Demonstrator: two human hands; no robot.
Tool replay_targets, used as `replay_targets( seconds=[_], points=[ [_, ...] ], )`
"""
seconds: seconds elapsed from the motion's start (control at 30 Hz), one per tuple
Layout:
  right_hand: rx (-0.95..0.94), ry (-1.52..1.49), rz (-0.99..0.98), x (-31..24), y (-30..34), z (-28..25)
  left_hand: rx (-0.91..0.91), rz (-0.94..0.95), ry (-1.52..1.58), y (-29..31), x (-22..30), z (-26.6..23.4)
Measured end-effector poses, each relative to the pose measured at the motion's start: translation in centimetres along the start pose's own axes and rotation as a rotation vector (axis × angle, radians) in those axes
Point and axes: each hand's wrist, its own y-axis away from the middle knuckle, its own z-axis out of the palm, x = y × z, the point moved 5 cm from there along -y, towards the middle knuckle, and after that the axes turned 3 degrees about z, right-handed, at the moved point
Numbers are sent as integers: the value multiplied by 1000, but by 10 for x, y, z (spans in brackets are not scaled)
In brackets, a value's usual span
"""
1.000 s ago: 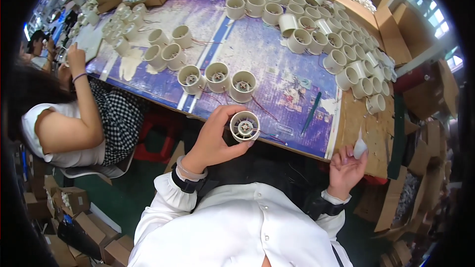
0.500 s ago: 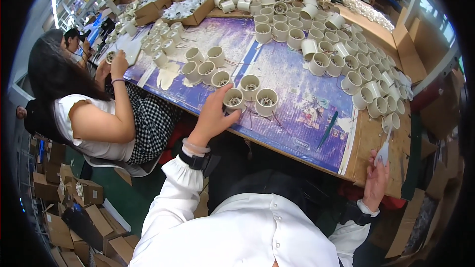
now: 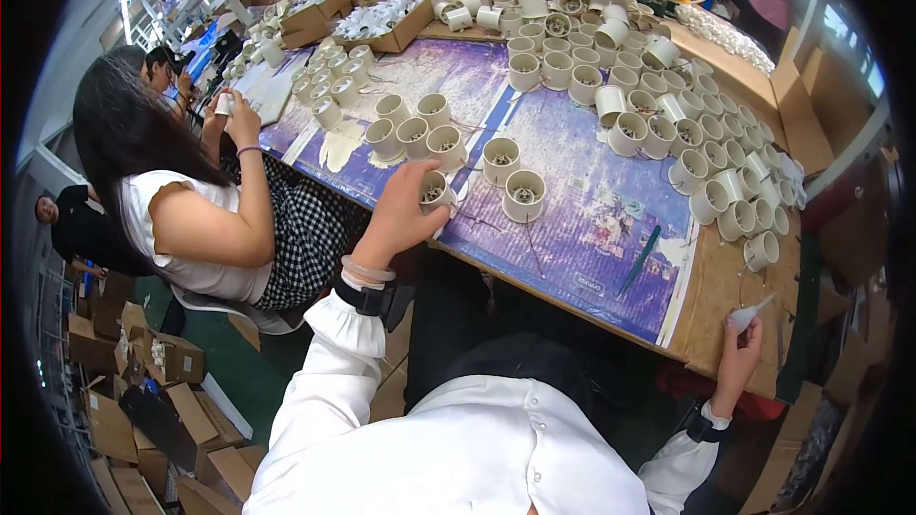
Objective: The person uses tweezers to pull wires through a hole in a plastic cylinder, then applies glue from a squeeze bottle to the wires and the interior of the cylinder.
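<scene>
My left hand (image 3: 403, 215) is closed round a cream cup-shaped housing (image 3: 434, 189) at the table's front edge, thumb and fingers on its sides. Metal parts show inside it. Just right of it stand two similar housings (image 3: 524, 196), thin wires trailing from them. Behind is a small cluster of more housings (image 3: 413, 136). At the right end of the table, my right hand (image 3: 738, 358) grips a small translucent white piece with a pointed tip (image 3: 748, 318), possibly a nozzle. Its tip points up and right, apart from the nearest upright housing (image 3: 760, 251).
A large mass of housings (image 3: 630, 133) covers the back right. A dark green pen-like tool (image 3: 640, 259) lies on the purple sheet (image 3: 572, 248). Cardboard boxes (image 3: 399, 36) of white parts stand at the back left. A seated co-worker (image 3: 205, 200) handles a housing on my left.
My left hand has drawn its housing left, away from the two beside it. My right hand's pointed piece has tipped rightward and away from the end housing. The whole view has shifted slightly.
</scene>
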Motion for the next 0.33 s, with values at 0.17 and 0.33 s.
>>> replay_targets(
  seconds=[0.17,0.33],
  points=[
    [268,215,-129,-43,34,-15,129,-64,65,0,-8,-24],
    [-226,50,-389,-169,86,70,166,39,-184,-19,-18,-21]
  ],
)
